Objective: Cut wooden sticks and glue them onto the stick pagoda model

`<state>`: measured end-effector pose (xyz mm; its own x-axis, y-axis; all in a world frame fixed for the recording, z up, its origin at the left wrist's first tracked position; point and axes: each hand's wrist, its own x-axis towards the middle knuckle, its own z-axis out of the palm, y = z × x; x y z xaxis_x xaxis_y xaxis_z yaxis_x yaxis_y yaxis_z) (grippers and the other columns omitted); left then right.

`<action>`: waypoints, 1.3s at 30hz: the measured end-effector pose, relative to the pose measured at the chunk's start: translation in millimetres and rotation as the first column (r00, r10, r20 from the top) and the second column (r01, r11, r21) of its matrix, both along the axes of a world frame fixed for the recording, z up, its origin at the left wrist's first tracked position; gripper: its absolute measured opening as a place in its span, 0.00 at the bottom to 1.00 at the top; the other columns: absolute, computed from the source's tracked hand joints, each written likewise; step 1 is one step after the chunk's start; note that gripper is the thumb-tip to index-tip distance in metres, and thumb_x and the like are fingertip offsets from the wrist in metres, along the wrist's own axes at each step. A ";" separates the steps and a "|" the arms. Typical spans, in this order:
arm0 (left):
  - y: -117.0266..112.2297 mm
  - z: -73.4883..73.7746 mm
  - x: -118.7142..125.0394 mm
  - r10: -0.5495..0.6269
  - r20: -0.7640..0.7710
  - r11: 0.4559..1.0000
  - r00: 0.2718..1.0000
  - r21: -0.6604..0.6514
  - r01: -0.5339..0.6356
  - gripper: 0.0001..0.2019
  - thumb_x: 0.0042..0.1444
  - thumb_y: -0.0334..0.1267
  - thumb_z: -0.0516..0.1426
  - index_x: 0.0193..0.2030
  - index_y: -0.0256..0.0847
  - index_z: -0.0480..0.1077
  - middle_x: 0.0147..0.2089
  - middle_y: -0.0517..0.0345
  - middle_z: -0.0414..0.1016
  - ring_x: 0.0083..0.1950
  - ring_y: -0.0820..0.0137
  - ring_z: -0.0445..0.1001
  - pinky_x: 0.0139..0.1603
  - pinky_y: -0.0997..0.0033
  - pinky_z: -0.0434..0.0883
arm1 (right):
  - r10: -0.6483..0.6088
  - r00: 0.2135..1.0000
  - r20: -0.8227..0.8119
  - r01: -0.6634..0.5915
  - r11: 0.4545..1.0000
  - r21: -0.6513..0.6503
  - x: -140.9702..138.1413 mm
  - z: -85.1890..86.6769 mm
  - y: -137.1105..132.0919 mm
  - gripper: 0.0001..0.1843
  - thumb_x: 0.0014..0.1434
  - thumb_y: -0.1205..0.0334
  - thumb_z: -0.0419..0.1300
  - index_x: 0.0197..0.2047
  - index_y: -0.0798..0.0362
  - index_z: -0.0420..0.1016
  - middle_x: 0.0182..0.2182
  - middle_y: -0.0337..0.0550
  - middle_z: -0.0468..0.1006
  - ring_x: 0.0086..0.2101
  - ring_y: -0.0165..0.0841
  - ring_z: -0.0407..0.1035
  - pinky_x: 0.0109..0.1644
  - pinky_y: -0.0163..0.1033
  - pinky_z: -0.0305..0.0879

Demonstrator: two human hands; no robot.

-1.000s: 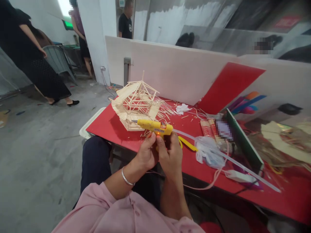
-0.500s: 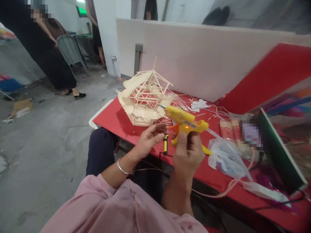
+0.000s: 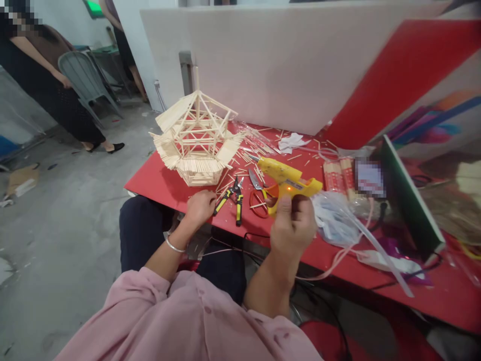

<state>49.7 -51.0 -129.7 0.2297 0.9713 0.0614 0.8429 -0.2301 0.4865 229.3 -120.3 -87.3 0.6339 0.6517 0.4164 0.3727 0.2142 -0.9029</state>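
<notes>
My right hand (image 3: 292, 228) grips a yellow hot glue gun (image 3: 287, 179) above the red table (image 3: 158, 181), nozzle pointing left toward a pavilion model of wooden sticks (image 3: 195, 140). A small light glows on the gun's side. My left hand (image 3: 200, 206) rests curled on the table's near edge, fingers closed over loose sticks beside yellow-handled pliers (image 3: 232, 196). What those fingers hold is too small to make out. Red-handled scissors (image 3: 258, 196) lie just under the gun.
Loose sticks litter the table around the model. A clear plastic bag (image 3: 334, 223), stick packets (image 3: 340, 175) and a green-edged board (image 3: 411, 200) lie to the right. A white partition (image 3: 270, 65) stands behind. A person in black stands near a grey chair (image 3: 84, 82) at the far left.
My left hand has left the glue gun and dropped to the table edge by the pliers. The right hand alone now holds the gun, shifted right. The view has tilted down.
</notes>
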 end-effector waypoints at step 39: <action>-6.7 16.6 54.6 -0.183 0.496 0.980 0.849 0.020 0.199 0.12 0.64 0.46 0.54 0.35 0.42 0.72 0.27 0.58 0.74 0.29 0.69 0.71 0.31 0.71 0.64 | 0.051 0.989 -0.142 -0.022 0.981 0.194 4.9 9.4 10.0 0.17 0.59 0.45 0.61 0.37 0.51 0.73 0.27 0.40 0.78 0.23 0.33 0.70 0.28 0.40 0.66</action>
